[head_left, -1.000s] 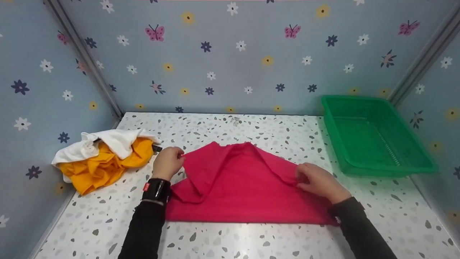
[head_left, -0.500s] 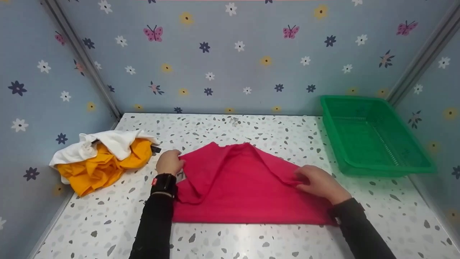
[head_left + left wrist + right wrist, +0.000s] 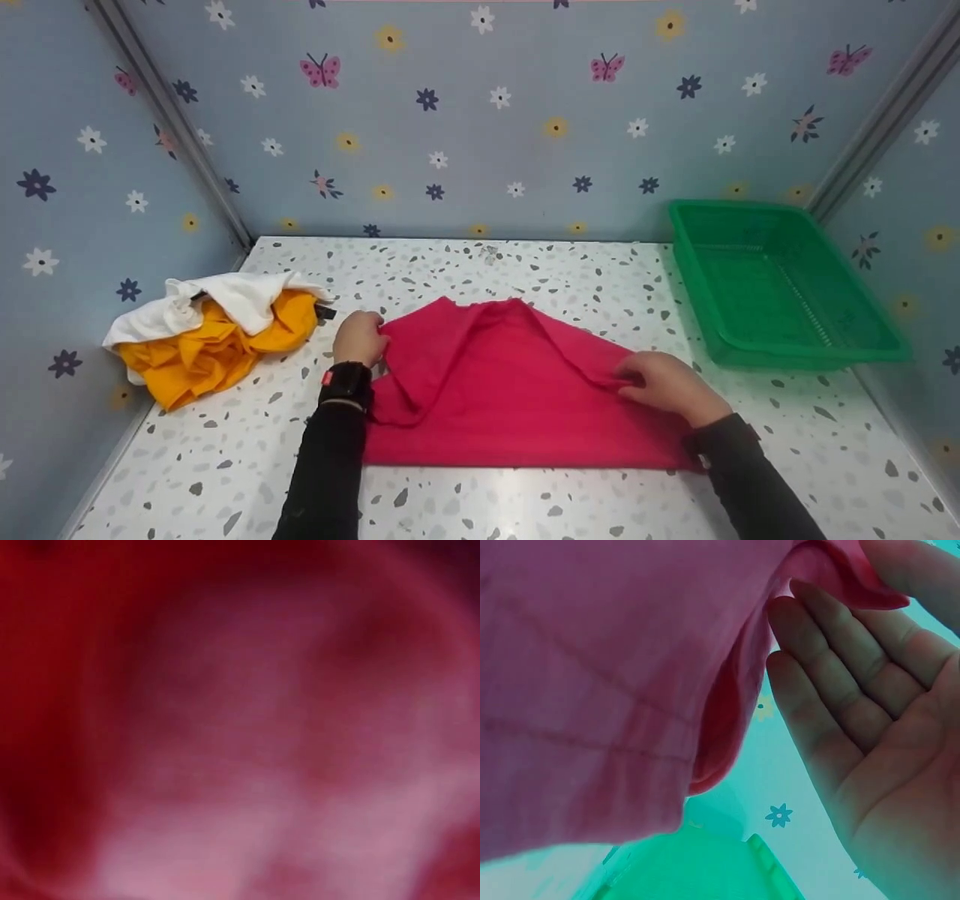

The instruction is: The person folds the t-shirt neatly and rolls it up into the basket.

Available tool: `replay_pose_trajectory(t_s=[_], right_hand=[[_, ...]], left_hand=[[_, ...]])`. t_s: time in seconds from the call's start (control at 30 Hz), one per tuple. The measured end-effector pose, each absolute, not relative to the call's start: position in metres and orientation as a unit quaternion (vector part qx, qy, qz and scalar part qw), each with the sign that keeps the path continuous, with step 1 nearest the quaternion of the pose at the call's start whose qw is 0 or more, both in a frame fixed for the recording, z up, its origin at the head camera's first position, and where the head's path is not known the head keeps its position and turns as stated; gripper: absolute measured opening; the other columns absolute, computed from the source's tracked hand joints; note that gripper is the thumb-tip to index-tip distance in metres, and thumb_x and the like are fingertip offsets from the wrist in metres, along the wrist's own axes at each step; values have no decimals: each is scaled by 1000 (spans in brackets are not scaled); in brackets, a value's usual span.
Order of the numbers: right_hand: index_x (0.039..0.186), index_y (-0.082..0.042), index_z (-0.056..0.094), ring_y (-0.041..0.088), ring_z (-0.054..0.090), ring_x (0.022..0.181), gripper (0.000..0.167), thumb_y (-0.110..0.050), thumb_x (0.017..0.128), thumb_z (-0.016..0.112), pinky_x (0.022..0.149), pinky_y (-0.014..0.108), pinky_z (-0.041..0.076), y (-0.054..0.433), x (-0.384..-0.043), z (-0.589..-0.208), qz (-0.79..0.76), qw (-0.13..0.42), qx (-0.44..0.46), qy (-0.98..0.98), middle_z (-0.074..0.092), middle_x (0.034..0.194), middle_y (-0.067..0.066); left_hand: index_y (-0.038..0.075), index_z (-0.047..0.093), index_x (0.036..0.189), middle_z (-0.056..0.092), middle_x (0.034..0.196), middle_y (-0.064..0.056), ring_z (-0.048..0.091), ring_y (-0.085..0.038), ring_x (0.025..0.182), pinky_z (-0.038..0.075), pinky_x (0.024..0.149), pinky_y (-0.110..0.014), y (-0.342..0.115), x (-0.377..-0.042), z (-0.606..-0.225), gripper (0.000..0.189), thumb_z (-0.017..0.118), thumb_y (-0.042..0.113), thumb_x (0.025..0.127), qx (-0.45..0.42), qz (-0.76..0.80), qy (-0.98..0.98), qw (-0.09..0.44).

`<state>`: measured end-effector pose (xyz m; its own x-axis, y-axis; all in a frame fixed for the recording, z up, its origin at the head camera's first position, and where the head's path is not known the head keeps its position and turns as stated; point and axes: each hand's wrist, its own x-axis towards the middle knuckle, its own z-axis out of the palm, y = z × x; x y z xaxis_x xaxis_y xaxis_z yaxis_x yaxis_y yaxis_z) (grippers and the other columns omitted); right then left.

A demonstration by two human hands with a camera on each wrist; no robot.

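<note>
A pinkish-red T-shirt [image 3: 517, 397] lies spread in front of me, its near edge straight and its far part narrowing to the neckline. At its left side my left hand [image 3: 360, 340] grips the edge with curled fingers; the fingertips are hidden. My right hand [image 3: 664, 381] pinches the right side between thumb and fingers. In the right wrist view, the right hand [image 3: 885, 712] has its thumb over a corner of the cloth, and the stitched hem of the T-shirt [image 3: 592, 705] hangs beside it. Red cloth [image 3: 240, 712] fills the left wrist view, blurred.
A crumpled heap of white cloth [image 3: 244, 294] and orange-yellow cloth [image 3: 202, 360] lies at the left wall. The green plastic basket [image 3: 810, 357] stands at the back right. Flowered panels [image 3: 480, 120] enclose the speckled table [image 3: 450, 502] at the back and sides.
My left hand has shifted a little to the right, and the left edge of the T-shirt shows farther right. The right hand has barely moved and keeps its pinch.
</note>
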<state>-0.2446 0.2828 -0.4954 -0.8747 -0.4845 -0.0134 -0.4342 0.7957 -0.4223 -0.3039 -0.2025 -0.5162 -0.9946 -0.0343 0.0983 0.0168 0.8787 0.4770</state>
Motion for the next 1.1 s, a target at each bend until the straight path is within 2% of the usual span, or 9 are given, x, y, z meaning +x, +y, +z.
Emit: replay_pose_trajectory(t_s=[0.43, 0.67, 1.1], right_hand=[[93, -9, 78, 12, 60, 71, 12, -15, 83, 80, 70, 36, 53, 280, -243, -489, -191, 41, -261, 945, 70, 82, -5], [92, -10, 78, 9, 58, 67, 10, -13, 83, 80, 68, 33, 54, 281, -238, -479, -202, 40, -260, 944, 68, 78, -8], [93, -11, 77, 9, 59, 67, 8, -12, 84, 78, 66, 33, 53, 288, -232, -469, -219, 37, -252, 942, 68, 79, -9]], left_hand=[[-5, 71, 89, 69, 89, -21, 62, -40, 89, 49, 86, -50, -205, -304, -515, 13, 64, 3, 83, 24, -270, -961, 63], [-4, 70, 89, 68, 88, -19, 61, -38, 87, 48, 85, -49, -205, -305, -515, 14, 67, 8, 87, 46, -276, -959, 41], [-1, 71, 86, 69, 88, -18, 63, -37, 88, 49, 82, -49, -200, -305, -513, 11, 62, 5, 85, 78, -277, -956, 54]])
